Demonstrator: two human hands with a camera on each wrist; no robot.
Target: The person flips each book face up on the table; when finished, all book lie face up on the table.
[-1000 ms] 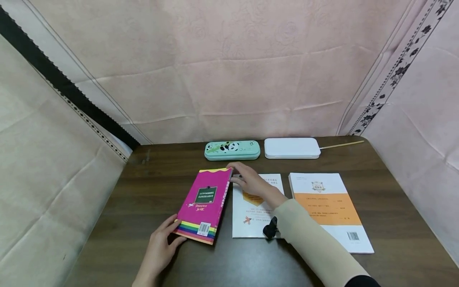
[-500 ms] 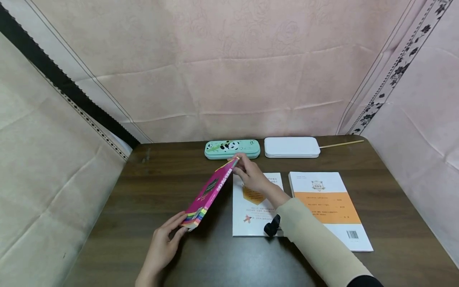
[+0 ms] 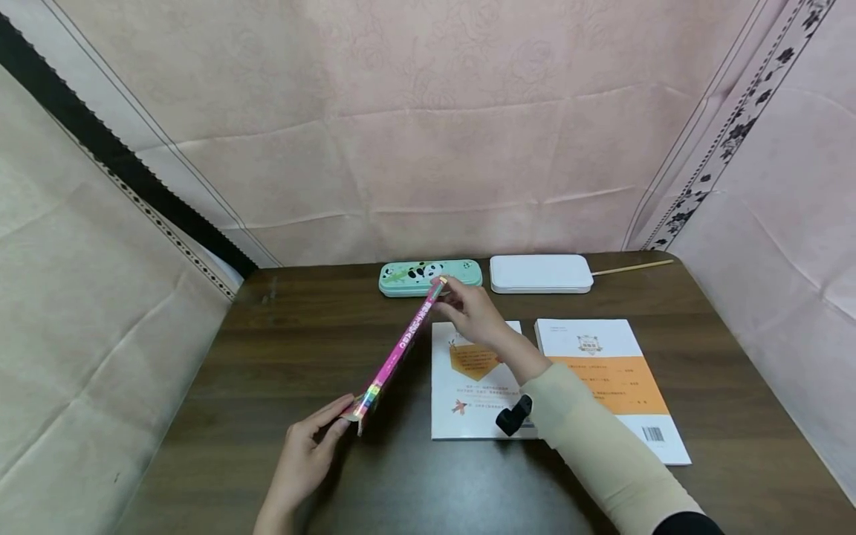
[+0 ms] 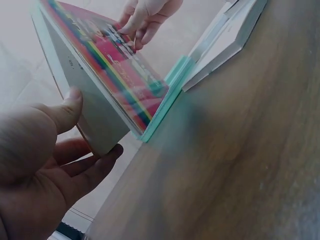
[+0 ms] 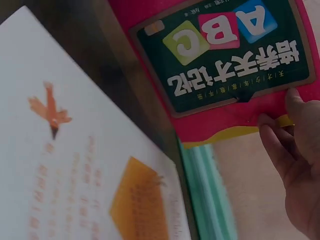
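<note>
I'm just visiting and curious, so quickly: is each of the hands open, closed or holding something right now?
Left hand: holding the near end of the pink book.
Right hand: holding the far end of the same book.

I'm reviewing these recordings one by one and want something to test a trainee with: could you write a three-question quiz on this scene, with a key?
1. Fill in the blank: the ___ of the pink book faces up toward the head camera.
2. True or false: in the head view, the green panda case lies to the left of the white case.
3. Which hand grips the end of the book farther from the person?

Key:
1. Spine
2. True
3. The right hand; the left hand grips the nearer end.
</note>
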